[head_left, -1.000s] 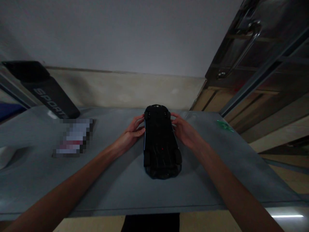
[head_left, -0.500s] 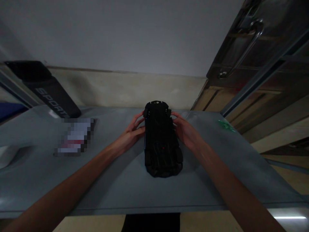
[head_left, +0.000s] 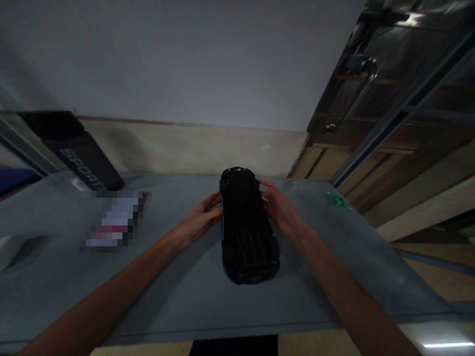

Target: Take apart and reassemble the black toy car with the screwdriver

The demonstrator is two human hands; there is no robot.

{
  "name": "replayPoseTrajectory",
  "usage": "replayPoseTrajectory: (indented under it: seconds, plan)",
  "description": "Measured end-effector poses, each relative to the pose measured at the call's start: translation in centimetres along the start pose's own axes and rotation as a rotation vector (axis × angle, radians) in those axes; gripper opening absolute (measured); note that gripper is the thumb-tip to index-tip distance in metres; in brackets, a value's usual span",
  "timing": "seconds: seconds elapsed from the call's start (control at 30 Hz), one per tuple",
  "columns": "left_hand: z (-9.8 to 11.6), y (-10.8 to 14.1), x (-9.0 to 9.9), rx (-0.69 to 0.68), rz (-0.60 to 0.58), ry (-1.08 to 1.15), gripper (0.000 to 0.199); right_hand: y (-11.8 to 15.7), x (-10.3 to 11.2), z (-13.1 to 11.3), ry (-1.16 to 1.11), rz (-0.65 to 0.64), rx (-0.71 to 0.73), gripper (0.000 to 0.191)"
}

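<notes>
A toy car is turned over, its black underside and wheels facing up, with a small red spot towards the near end. My left hand grips the car's left side, its fingertips partly hidden behind the edge. On the opposite side, my right hand is closed against the body, some fingers out of sight behind it. A strip of blue shows along the car's left flank. Whether the car rests on the table or is slightly raised, I cannot tell.
The grey table stands against a wall. On its left are a black bottle marked SPORT, a blurred-out flat object and a white item. A green piece lies at the right, near a metal frame post.
The camera view has tilted slightly, so everything sits lower in the picture. Both hands keep their hold on the upturned car, which looks little changed.
</notes>
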State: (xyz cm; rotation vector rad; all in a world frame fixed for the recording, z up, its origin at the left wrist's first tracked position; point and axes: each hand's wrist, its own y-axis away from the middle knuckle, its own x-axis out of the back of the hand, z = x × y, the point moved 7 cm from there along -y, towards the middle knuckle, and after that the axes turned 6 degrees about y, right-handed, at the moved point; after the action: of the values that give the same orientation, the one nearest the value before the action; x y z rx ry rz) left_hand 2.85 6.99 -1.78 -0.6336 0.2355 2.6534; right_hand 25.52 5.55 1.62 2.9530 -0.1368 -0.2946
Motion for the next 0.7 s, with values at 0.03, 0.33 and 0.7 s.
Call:
replayPoseTrajectory:
  seconds: [0.03, 0.33, 0.7]
  plan:
    - [0.1, 0.0, -0.1, -0.004, -0.005, -0.005, 0.058, -0.2, 0.1, 0.0, 0.019, 0.015, 0.008, 0.057]
    - [-0.4, -0.3, 0.6, -0.072, -0.038, -0.049, 0.055, -5.1, -3.3, -6.6, 0.611, -0.071, 0.336, 0.027]
    - [-0.8, -0.5, 1.1, -0.035, 0.031, -0.052, 0.059, -6.2, -6.8, -9.0, 0.915, -0.134, 0.401, 0.035]
